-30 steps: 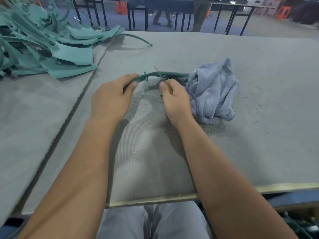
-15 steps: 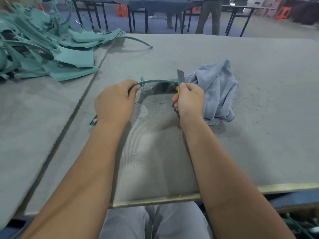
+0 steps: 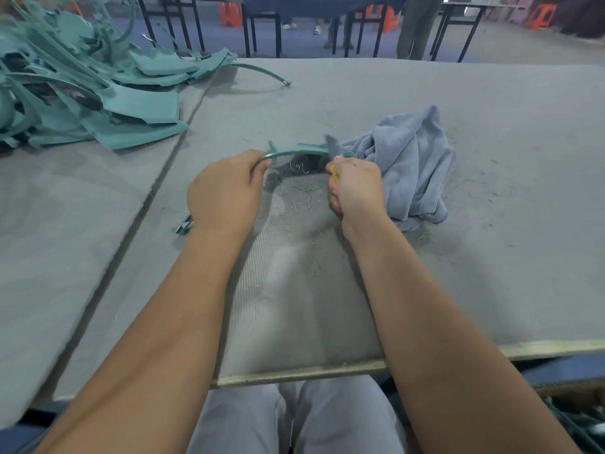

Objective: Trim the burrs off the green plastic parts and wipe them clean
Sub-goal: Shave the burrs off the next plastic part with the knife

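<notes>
Trimming looks to be the step in hand, with wiping not yet begun on this piece. Nearest, the padded grey table point(image 3: 491, 273) carries a scatter of thin shavings point(image 3: 302, 194) between the two wrists. Just beyond them the left hand point(image 3: 226, 188) curls its fingers round the left stretch of a curved green strip point(image 3: 296, 149), which arches from hand to hand just above the table; another bit of green point(image 3: 181, 226) pokes out left of that wrist, likely the same strip's tail. The right hand point(image 3: 355, 183) is closed on a knife with a yellow handle point(image 3: 333, 168), its grey blade point(image 3: 332, 144) standing at the strip's right end. I judge the next move to be a light draw of the blade along the strip's edge while the left hand keeps it steady.

Blur makes it hard to tell whether the blade touches the plastic, and the burr itself cannot be made out. The strip's right end is lost against the crumpled grey cloth point(image 3: 412, 158), which lies just right of the knife hand. Far left, a heap of green plastic parts point(image 3: 82, 93) runs out of the picture.
</notes>
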A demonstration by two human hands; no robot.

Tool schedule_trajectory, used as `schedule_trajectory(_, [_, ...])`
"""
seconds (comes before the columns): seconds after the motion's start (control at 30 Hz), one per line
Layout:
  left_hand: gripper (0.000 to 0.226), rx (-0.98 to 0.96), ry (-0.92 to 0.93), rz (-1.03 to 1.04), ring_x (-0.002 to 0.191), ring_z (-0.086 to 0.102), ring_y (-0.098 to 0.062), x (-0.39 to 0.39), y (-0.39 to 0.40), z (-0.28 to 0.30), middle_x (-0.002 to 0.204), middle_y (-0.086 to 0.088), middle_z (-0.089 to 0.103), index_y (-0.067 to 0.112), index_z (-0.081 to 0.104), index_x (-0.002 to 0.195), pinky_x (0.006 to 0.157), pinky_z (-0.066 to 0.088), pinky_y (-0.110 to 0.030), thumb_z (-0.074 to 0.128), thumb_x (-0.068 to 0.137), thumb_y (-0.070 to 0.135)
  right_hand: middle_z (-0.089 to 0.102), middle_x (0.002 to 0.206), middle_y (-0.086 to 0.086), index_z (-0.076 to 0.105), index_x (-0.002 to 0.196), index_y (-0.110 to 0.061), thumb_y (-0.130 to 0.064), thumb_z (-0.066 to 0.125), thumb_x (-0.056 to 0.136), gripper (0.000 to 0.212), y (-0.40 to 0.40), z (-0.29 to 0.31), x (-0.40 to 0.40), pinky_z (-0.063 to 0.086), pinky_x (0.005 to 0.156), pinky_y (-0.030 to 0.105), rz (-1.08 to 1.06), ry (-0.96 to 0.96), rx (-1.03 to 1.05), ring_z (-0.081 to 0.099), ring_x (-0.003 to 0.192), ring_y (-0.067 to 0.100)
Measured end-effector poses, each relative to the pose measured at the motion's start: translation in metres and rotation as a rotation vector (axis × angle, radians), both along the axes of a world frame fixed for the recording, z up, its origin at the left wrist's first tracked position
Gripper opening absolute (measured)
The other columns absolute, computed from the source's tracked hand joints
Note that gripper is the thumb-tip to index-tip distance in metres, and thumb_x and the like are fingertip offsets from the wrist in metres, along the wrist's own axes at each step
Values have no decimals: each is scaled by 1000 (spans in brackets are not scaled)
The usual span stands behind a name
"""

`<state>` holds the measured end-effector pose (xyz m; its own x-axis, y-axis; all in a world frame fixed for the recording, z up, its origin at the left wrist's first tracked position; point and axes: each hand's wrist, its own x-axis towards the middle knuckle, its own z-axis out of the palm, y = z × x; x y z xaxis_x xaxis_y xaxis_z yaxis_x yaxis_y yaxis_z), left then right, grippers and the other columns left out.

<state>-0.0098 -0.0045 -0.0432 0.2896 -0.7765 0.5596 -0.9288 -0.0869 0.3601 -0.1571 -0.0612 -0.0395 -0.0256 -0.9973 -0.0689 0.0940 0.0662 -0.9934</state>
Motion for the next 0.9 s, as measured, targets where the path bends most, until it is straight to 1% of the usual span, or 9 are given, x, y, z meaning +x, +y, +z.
schedule_trajectory(0.07, [32, 16, -40, -31, 83, 62, -34, -7, -2, -1, 88, -7, 70, 28, 68, 111, 58, 34, -33, 42, 101, 44, 36, 46, -2, 50, 63, -16, -15, 45, 100, 37, 2, -3, 5, 25, 47, 27, 0, 107, -60, 30, 43, 12])
schedule_trajectory(0.13, [33, 23, -56, -29, 84, 62, -34, -11, -4, 0, 90, -7, 70, 29, 67, 114, 58, 33, -32, 41, 101, 44, 33, 52, 0, 46, 62, -17, -15, 44, 100, 39, 2, -4, 6, 22, 49, 28, -9, 110, -85, 26, 48, 14])
schedule_trajectory(0.2, [33, 22, -55, -19, 85, 62, -34, -10, -5, -1, 91, -7, 70, 30, 66, 114, 59, 35, -33, 40, 101, 45, 33, 49, -1, 47, 64, -13, -15, 43, 100, 36, 1, -4, 3, 22, 45, 26, 15, 97, -91, 25, 44, 12])
schedule_trajectory(0.3, [33, 11, -62, 5, 84, 61, -34, -8, -4, -1, 90, -6, 70, 29, 67, 112, 58, 31, -32, 40, 101, 44, 33, 45, -2, 50, 78, -6, -16, 42, 100, 26, 3, -3, 0, 21, 42, 23, 54, 107, -98, 24, 39, 10])
schedule_trajectory(0.4, [33, 11, -74, 10, 84, 61, -34, -10, -4, -1, 89, -6, 70, 28, 67, 112, 58, 29, -32, 40, 101, 44, 32, 47, 1, 51, 83, -8, -14, 42, 100, 21, 5, -2, 0, 20, 44, 26, 66, 96, -98, 23, 40, 11])
schedule_trajectory(0.53, [34, 12, -83, 2, 82, 60, -34, -9, -3, -1, 88, -7, 69, 26, 67, 111, 57, 28, -32, 39, 102, 44, 29, 46, 0, 49, 87, -7, -12, 42, 102, 17, 7, 1, -1, 17, 39, 23, 100, 39, -91, 20, 34, 7])
schedule_trajectory(0.6, [35, 11, -81, 2, 81, 60, -34, -10, -3, -2, 87, -7, 69, 26, 67, 111, 57, 28, -32, 39, 102, 44, 29, 46, 0, 50, 85, -7, -12, 41, 101, 19, 8, 2, -1, 18, 38, 22, 104, 32, -91, 21, 33, 6])
schedule_trajectory(0.73, [38, 16, -87, 18, 78, 59, -33, -10, -3, -1, 85, -7, 68, 26, 67, 113, 57, 29, -32, 37, 102, 47, 30, 41, -3, 48, 71, -8, -12, 41, 102, 31, 10, 3, -2, 20, 37, 19, 117, -8, -95, 23, 33, 7])
schedule_trajectory(0.9, [39, 26, -73, 18, 79, 60, -33, -10, -3, -1, 86, -7, 69, 27, 67, 114, 57, 31, -32, 37, 102, 48, 31, 39, -5, 49, 70, -9, -13, 42, 101, 33, 11, 3, -1, 22, 39, 20, 108, 1, -91, 25, 35, 8])
